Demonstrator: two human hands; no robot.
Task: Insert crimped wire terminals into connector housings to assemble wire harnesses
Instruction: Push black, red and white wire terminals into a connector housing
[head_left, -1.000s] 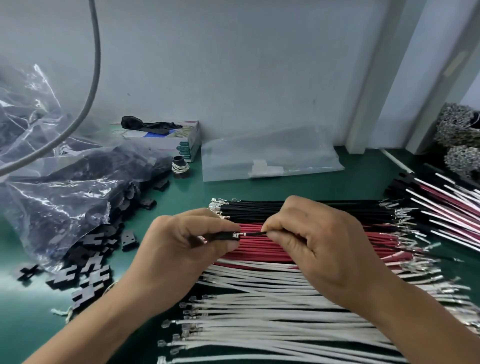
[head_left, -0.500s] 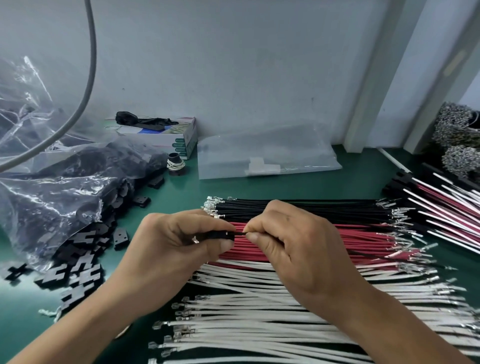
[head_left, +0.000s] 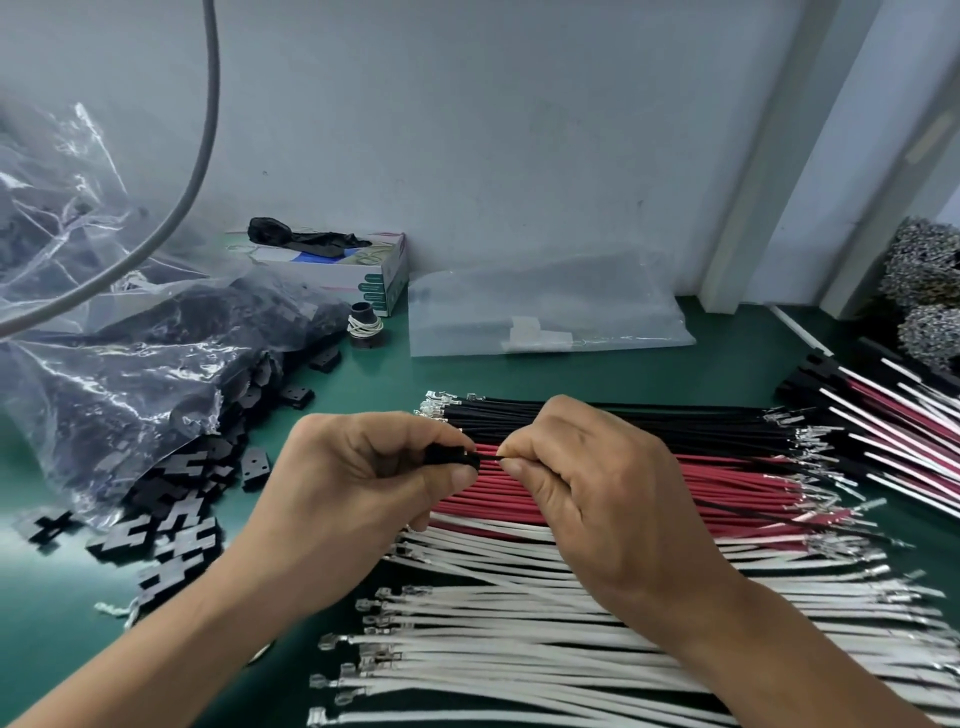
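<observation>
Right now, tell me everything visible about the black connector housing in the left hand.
The black connector housing is small, dark and plastic-looking, mostly hidden by the left hand, which pinches it. It lies roughly level, its open end facing right. A thin black wire, pinched by the right hand, enters it there.

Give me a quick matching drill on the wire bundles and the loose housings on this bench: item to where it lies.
Items:
1. black wires
2. red wires
3. white wires
4. loose black housings

Places:
A. nearest the person
B. left, spilling from the plastic bag
C. farthest row of the three bundles
D. middle row

Pairs: 1-C, 2-D, 3-A, 4-B
</observation>
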